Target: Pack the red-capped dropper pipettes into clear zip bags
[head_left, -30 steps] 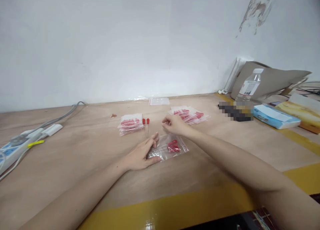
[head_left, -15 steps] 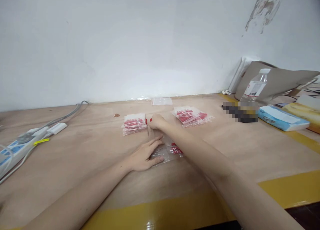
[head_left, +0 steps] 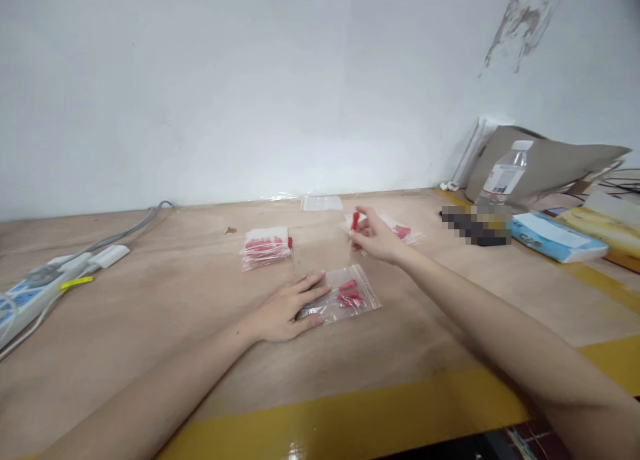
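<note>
My left hand (head_left: 290, 308) lies flat with fingers spread, pressing the left end of a clear zip bag (head_left: 371, 292) onto the table. Several small red-handled pieces (head_left: 350, 293), which look like mini screwdrivers, are inside that bag. Raised over the right pile, my right hand (head_left: 374, 237) pinches a small red-handled screwdriver (head_left: 355, 221) upright between thumb and fingers. That pile of filled bags (head_left: 407, 233) is partly hidden behind the hand. To the left is a neater stack of filled bags (head_left: 265, 248), with another red handle (head_left: 291, 243) at its right edge.
A flat whitish bag (head_left: 321, 203) lies by the wall. At left is a power strip (head_left: 37, 293) with cables. On the right stand a water bottle (head_left: 503, 173), a blue tissue pack (head_left: 557, 239) and a grey bag (head_left: 530, 160). Yellow tape (head_left: 320, 413) runs along the front edge.
My right hand has moved right from beside the left stack to the right pile, a red-handled screwdriver now showing in its fingers. My left hand stays on the clear bag, which is now less covered.
</note>
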Tool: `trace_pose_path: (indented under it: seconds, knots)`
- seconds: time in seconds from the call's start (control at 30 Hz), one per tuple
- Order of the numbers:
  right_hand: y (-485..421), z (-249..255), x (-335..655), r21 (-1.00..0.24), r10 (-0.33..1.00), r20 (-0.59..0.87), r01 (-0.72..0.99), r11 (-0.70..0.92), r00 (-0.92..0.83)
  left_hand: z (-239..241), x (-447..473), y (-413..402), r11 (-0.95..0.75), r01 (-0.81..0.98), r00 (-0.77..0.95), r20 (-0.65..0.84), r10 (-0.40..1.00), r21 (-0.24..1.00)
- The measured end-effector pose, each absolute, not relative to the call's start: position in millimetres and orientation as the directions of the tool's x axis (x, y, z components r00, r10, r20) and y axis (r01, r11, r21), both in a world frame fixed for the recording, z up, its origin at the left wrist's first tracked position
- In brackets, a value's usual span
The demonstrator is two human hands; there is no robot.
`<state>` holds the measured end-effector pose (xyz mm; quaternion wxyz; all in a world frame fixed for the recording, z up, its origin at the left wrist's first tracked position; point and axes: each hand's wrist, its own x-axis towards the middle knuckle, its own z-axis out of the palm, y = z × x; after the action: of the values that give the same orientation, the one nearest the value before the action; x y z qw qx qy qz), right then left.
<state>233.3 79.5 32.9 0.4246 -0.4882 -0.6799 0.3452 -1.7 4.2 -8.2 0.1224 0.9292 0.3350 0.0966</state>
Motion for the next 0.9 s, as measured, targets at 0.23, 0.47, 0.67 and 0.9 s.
trace_pose_path:
  seconds: [0.23, 0.47, 0.67, 0.9]
  knots:
    - [55.8, -13.1, 284.0, -0.948, 0.924, 0.317, 0.050, 0.314, 0.214, -7.1, -2.0, 3.7, -0.742, 0.608, 0.756, 0.081, 0.650, 0.281]
    - [54.0, -29.9, 270.0, -0.970, 0.952, 0.184, -0.113, 0.216, 0.243, -5.5, -1.6, 2.3, -0.737, 0.615, 0.751, 0.077, 0.656, 0.280]
    - [38.7, -25.2, 261.6, -0.974, 0.984, 0.095, -0.193, 0.123, 0.149, -5.9, -1.4, 1.8, -0.731, 0.617, 0.745, 0.083, 0.662, 0.292]
    - [36.3, -27.8, 264.3, -0.957, 0.973, 0.136, -0.229, 0.177, 0.185, -3.3, -0.2, 0.3, -0.719, 0.624, 0.733, 0.091, 0.675, 0.307]
